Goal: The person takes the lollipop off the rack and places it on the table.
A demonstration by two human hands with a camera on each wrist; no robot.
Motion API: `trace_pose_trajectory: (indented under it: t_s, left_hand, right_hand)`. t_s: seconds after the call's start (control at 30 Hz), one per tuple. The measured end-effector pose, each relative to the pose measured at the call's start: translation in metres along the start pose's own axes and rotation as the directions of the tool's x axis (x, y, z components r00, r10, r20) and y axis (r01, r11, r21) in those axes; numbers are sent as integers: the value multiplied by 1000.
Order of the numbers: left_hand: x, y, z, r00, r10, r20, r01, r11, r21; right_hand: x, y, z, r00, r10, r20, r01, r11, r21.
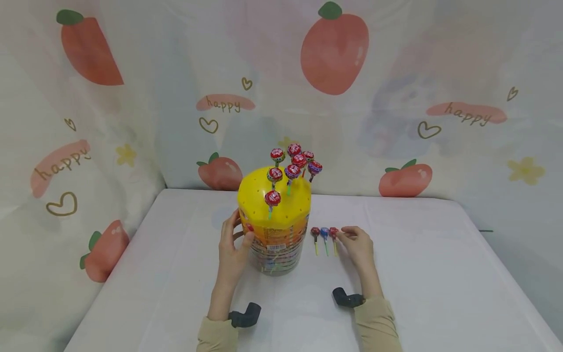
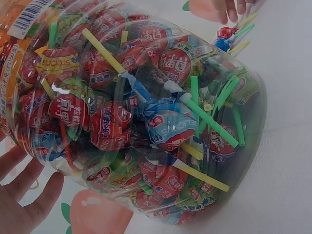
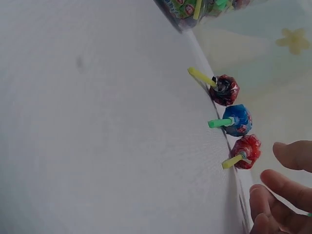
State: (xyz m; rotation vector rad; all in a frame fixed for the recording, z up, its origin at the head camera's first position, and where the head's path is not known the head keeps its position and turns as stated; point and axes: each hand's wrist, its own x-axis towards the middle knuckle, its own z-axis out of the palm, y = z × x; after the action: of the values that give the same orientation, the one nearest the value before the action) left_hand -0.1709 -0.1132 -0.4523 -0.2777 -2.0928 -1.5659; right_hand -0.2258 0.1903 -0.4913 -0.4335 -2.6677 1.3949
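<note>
Steady jar (image 1: 276,237) with left hand (image 1: 233,252), curved round its side. Reach right hand (image 1: 358,247), empty, thumb and fingers parted, to red lollipop (image 3: 247,148) just left; best pinch stick (image 3: 233,161), not nudging blue lollipop (image 3: 239,120) beyond.

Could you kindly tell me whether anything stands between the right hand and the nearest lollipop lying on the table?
Nothing visible does: the right hand is right beside the red lollipop, at its end of the row. The blue lollipop and dark lollipop lie beyond it, toward the jar.
</note>
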Motion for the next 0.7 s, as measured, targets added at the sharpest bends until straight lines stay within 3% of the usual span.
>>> trace_pose_trajectory:
  t_s: [0.53, 0.7]
  left_hand:
    - [1, 1, 0, 1000, -29, -2, 29, 999, 17]
    - [0, 0, 1, 1000, -28, -1, 28, 999, 17]
  right_hand:
    - [-23, -25, -25, 986, -107, -128, 111, 993, 28]
    - [-34, -41, -32, 966, -186, -179, 199, 978, 59]
